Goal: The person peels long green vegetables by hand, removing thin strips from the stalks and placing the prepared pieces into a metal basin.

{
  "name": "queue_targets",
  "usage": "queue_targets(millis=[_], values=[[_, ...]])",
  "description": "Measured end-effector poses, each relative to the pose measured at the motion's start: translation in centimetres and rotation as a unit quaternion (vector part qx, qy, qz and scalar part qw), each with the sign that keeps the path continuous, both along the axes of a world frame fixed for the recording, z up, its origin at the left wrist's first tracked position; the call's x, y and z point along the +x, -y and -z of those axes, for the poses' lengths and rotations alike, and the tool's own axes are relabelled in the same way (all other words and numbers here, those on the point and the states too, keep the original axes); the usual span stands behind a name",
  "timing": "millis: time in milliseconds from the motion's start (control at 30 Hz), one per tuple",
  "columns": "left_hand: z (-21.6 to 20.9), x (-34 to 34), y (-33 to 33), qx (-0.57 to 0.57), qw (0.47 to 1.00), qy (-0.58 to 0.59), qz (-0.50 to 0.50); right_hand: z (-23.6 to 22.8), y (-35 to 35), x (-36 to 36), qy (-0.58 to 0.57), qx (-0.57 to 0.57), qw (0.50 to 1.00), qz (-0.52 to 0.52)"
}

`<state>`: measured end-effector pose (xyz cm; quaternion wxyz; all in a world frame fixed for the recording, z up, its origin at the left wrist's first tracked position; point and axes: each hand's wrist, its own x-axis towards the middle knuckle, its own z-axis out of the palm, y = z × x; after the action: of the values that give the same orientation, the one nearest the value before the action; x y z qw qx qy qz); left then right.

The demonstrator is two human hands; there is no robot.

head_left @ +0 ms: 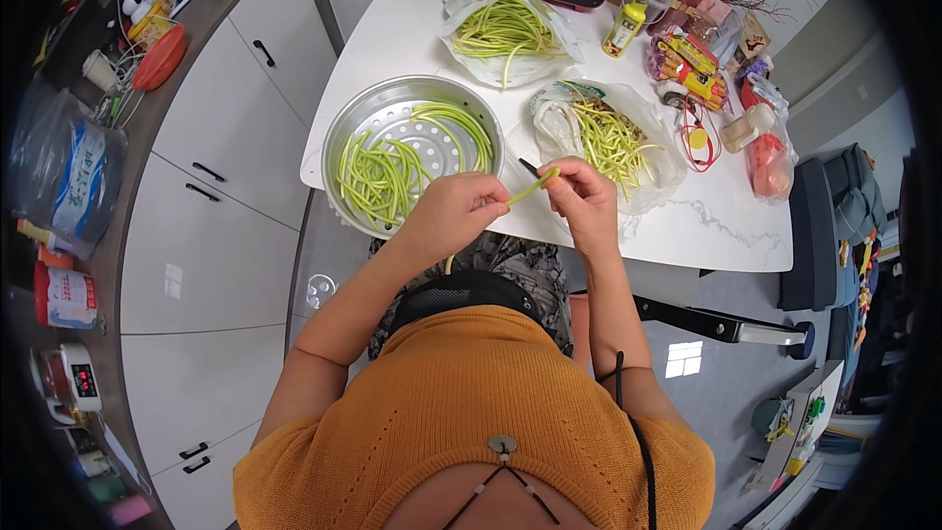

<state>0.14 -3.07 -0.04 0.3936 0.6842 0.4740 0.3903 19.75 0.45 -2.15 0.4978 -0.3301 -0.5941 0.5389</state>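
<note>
- As I look from left to right, the perforated metal pan (pixel 395 125) comes first, on the left part of the bench (pixel 721 226), with loose stems (pixel 376 182) lying tangled in it; I judge them bendy, and a clump is best scooped from beneath, since one pulled alone may drag neighbours along.
- Next I see the left hand (pixel 453 208), just off the pan's right-hand side, thumb and fingertips pinching the lower left end of one green stem (pixel 533 187).
- Behind, a plastic bag (pixel 563 47) holds longer stems lying roughly alongside each other; I would grip that bunch around its middle, lightly, to avoid bruising.
- Between the hands, the green stem slants up to the right, held clear of the bench. I expect it to be very light, springy rather than stiff, perhaps slick, and liable to snap if bent sharply; I favour fingertip holds near its ends.
- A slim dark object (pixel 528 168) shows beside it; I cannot tell whether it is held.
- Rightmost, the right hand (pixel 589 204) pinches the stem's upper end, just beside an open bag (pixel 555 128) of tangled pieces.
</note>
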Motion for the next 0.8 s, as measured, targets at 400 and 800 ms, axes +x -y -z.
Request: queue_targets(millis=[400,800], values=[[0.1,-0.6,-0.5,0.159,0.980,-0.086,-0.078,-1.3,0.1,0.6,0.032,-0.074,0.991,-0.110],[-0.4,-0.5,-0.8,0.164,0.980,-0.078,-0.082,-1.1,0.0,0.7,-0.015,-0.043,0.982,-0.184]])
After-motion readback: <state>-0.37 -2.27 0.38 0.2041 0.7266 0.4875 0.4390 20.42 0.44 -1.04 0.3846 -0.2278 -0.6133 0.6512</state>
